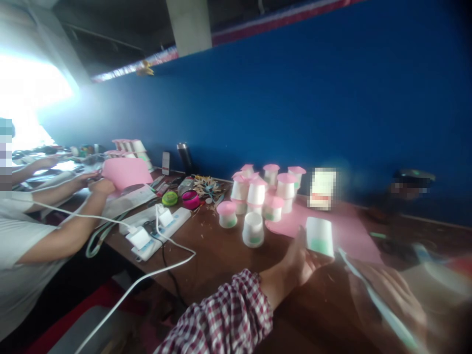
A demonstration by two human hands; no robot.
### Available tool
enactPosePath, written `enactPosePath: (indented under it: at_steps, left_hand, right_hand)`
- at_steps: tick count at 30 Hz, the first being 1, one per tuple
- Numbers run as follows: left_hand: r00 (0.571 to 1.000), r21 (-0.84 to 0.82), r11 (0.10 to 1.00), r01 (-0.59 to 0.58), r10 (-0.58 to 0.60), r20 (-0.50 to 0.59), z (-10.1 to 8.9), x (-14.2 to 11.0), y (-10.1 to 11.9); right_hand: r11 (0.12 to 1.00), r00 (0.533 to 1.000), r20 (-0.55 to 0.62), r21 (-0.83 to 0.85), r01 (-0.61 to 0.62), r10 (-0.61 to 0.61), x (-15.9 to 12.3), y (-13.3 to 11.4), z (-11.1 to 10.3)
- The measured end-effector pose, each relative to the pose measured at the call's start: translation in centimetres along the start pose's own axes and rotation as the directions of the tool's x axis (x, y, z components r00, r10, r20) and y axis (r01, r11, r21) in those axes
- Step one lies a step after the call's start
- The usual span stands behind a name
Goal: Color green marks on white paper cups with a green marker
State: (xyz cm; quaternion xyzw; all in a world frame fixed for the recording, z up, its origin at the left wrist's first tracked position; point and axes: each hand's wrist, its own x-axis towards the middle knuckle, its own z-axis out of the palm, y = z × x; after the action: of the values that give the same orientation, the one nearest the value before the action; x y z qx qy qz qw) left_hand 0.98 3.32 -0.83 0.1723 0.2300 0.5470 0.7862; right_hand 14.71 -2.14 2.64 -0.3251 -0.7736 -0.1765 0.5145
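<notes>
My left hand (308, 263) grips a paper cup (320, 233), white with a green patch, above the brown table. To its right, my right hand (396, 290) is smeared by motion. A long, thin, pale green-white tool (376, 297) runs along it and appears held in its fingers; the blur hides its kind. A pink paper sheet (356, 231) lies behind both hands. Left of it stand several white cups topped with pink paper (256, 192), some stacked. In front of them is a bare white cup stack (253, 228).
A white power strip (162, 231) with chargers and a trailing white cable (147, 275) lies at left. Near it are a green tape roll (169, 198), a pink round container (191, 199) and a black flask (184, 156). A co-worker holds pink paper (125, 173). A blue wall (295, 98) rises behind.
</notes>
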Motion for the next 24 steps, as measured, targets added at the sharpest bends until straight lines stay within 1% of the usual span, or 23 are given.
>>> enactPosePath:
  at_steps: [3,5,7,10,14,18,20,21,23,24]
  left_hand:
    - [0.999,-0.013,0.999,-0.032,0.032,-0.003,0.0,-0.1,0.3]
    - [0.999,-0.027,0.998,-0.053,0.053,-0.005,0.0,-0.3,0.4]
    - [0.998,-0.032,0.998,-0.056,0.056,-0.018,0.1,-0.3,0.5]
    - [0.998,-0.032,0.998,-0.054,0.053,-0.035,0.3,-0.3,0.7]
    - [0.997,-0.024,0.998,-0.056,0.055,-0.051,0.2,-0.1,0.7]
    - [0.995,-0.002,0.998,-0.059,0.059,-0.076,0.1,0.0,0.7]
    - [0.993,-0.003,0.998,-0.068,0.067,-0.101,0.0,0.0,0.7]
    - [0.991,0.002,0.996,-0.084,0.083,-0.105,-0.1,0.0,0.6]
    - [0.986,0.004,0.991,-0.132,0.131,-0.102,-0.3,0.0,0.6]
    - [0.985,0.013,0.989,-0.146,0.146,-0.086,-0.4,0.1,0.6]
  right_hand:
    - [0.997,0.997,-0.003,0.012,-0.072,0.072,-0.1,-0.2,0.1]
    - [0.991,0.991,0.016,0.021,-0.135,0.135,-0.3,-0.3,0.1]
    - [0.985,0.985,0.037,0.037,-0.167,0.166,-0.5,-0.5,0.2]
    - [0.985,0.986,0.059,0.06,-0.162,0.159,-0.8,-0.7,0.4]
    - [0.987,0.987,0.054,0.061,-0.152,0.148,-1.0,-0.7,0.6]
    - [0.984,0.982,0.089,0.057,-0.171,0.166,-1.1,-0.7,0.6]
    - [0.981,0.98,0.072,0.05,-0.19,0.186,-1.0,-0.7,0.5]
    - [0.981,0.981,0.055,0.051,-0.188,0.185,-1.0,-0.7,0.4]
    - [0.978,0.979,0.081,0.069,-0.195,0.189,-0.9,-0.8,0.4]
    - [0.974,0.976,0.074,0.085,-0.209,0.203,-1.0,-0.8,0.5]
